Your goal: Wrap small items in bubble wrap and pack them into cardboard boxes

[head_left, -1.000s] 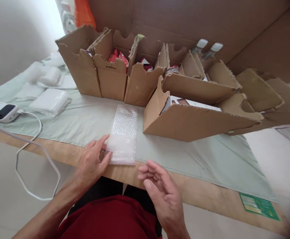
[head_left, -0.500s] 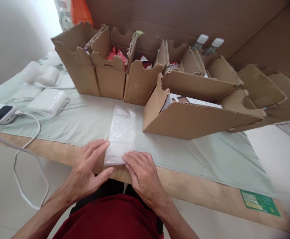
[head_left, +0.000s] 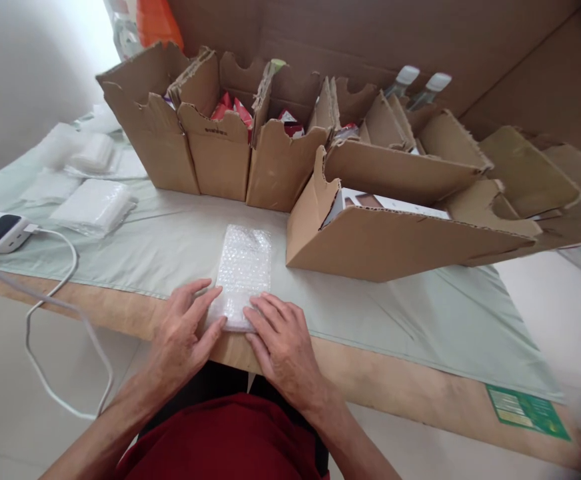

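Note:
A bubble-wrap piece (head_left: 244,267) lies flat on the cloth, its near end at the table's front edge. My left hand (head_left: 183,330) rests along its left side, fingers apart, with fingertips and thumb touching the wrap near its lower left corner. On the right side, my right hand (head_left: 283,340) has its fingertips on the lower right part of the wrap, fingers spread and thumb lower. Neither hand is closed around anything.
Cardboard bins (head_left: 220,153) line the back, some with red packets. One larger bin (head_left: 400,243) stands right of the wrap. Bubble-wrap stacks (head_left: 93,203), a power bank (head_left: 0,230) and its white cable (head_left: 45,300) are at left.
The bubble wrap's far end now reaches less far back. My left thumb has moved up onto its near edge, and my right fingers have shifted slightly up along its right side.

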Demonstrator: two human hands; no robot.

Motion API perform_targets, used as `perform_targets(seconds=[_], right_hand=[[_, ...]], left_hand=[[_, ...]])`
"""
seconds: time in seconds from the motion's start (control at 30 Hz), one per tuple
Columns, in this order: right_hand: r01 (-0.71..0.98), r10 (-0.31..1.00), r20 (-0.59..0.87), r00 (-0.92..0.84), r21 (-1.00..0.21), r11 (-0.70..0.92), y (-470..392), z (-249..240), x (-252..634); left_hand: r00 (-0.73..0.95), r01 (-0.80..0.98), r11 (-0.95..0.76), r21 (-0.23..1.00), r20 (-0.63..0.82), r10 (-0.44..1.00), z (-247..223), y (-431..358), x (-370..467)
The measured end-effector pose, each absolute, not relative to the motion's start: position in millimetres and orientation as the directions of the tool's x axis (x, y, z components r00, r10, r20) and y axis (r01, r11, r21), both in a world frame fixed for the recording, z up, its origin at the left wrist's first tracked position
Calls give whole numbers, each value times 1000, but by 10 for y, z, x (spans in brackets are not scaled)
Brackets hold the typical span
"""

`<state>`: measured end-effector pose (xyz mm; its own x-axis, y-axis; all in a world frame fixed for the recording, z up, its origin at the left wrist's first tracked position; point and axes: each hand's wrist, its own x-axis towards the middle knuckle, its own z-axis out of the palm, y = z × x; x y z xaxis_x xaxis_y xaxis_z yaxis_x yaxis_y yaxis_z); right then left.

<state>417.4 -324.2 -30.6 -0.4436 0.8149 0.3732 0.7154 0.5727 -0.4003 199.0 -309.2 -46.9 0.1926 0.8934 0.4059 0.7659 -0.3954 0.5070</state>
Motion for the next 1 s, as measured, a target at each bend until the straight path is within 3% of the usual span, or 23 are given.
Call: perform_targets(seconds=[0.07, 0.17, 0.27, 0.4, 0.53, 0.6, 0.8, 0.87, 1.0], right_hand=[[703, 820, 368, -439, -428, 568, -3195, -317, 4152], [629, 856, 330, -399, -581, 517, -3163, -265, 4160], [603, 897, 256, -361, -670, 434, -3191, -210, 4198], [709, 887, 372, -272, -546, 447, -3220, -231, 4213], [723, 836, 327, -441, -422, 547, -3155, -288, 4163], [711, 832, 308, -461, -433, 554, -3098, -291, 4142], [636, 906, 208, -369, -654, 409, -3048, -200, 4188], [670, 919, 226, -324, -631, 391, -3074, -198, 4201], [757, 874, 367, -317, -457, 467, -3102, -240, 4147]], left_hand=[[250, 720, -466, 514, 434, 866, -428, -3148, 1970], [352, 628, -554, 546, 435, 828, -368, -3232, 1934], [319, 626, -504, 595, 394, 862, -363, -3229, 1931], [242, 721, -420, 551, 367, 898, -449, -3070, 1975], [210, 790, -402, 463, 411, 887, -496, -2985, 1991], [185, 772, -398, 496, 423, 887, -469, -3031, 1979], [297, 629, -492, 602, 399, 868, -359, -3190, 1955], [268, 648, -459, 608, 382, 885, -390, -3133, 1966], [197, 744, -404, 532, 403, 894, -489, -2946, 2007]])
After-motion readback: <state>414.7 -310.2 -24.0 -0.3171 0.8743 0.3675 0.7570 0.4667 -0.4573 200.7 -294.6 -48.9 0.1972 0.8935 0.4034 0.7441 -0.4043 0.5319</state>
